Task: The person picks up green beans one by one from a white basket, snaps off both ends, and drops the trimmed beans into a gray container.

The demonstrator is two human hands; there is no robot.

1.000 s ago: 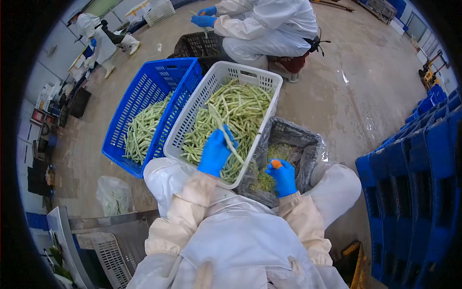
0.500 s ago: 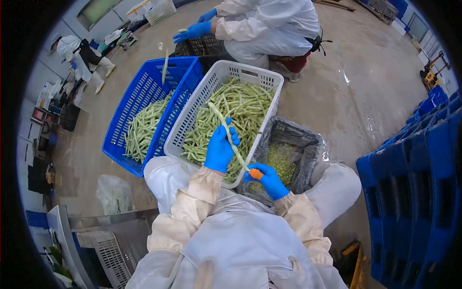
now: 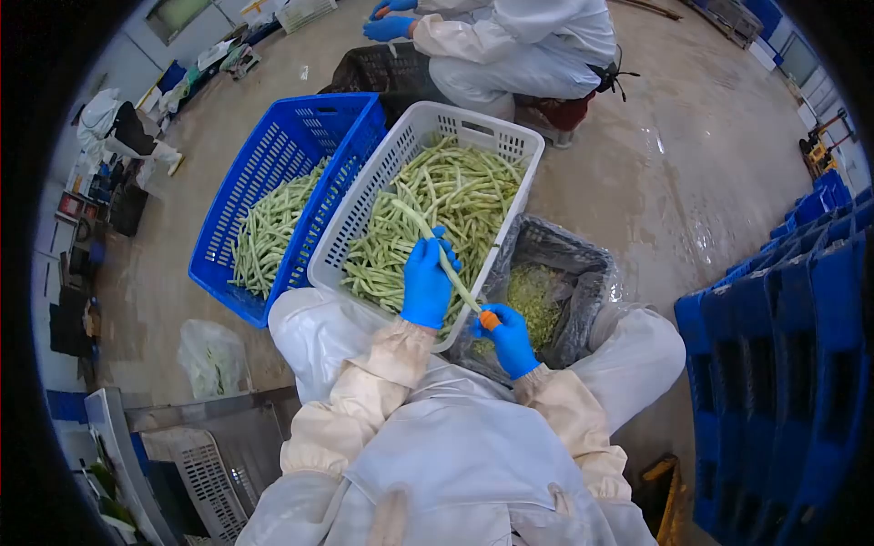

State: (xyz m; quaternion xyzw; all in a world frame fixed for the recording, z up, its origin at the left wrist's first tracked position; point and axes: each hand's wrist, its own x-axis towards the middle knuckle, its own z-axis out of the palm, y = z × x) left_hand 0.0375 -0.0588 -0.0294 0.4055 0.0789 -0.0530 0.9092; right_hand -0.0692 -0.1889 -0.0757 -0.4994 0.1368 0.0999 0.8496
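Note:
My left hand (image 3: 426, 284), in a blue glove, is closed around the middle of a long pale green bean (image 3: 415, 218). The bean slants from upper left down toward my right hand (image 3: 510, 338). This hand, gloved too, grips a small tool with an orange handle (image 3: 490, 319); its working end is too small to make out. The bean's lower end meets the fingers and tool there. Beneath my left hand stands a white perforated crate (image 3: 523, 146) full of similar green beans (image 3: 460, 187). Below my right hand, a bin lined with dark plastic (image 3: 583, 264) holds green scraps (image 3: 535, 300).
Left of the white crate is a blue crate (image 3: 218, 218) partly filled with beans. A co-worker in white (image 3: 510, 55) sits beyond the crates, by a dark crate (image 3: 378, 77). Blue pallets (image 3: 774, 364) are stacked at right. A plastic bag (image 3: 211, 359) lies at left.
A bean in the air over the blue crate is no longer there. The near co-worker's hands have drawn back, and the far person bends lower. My right hand has shifted slightly.

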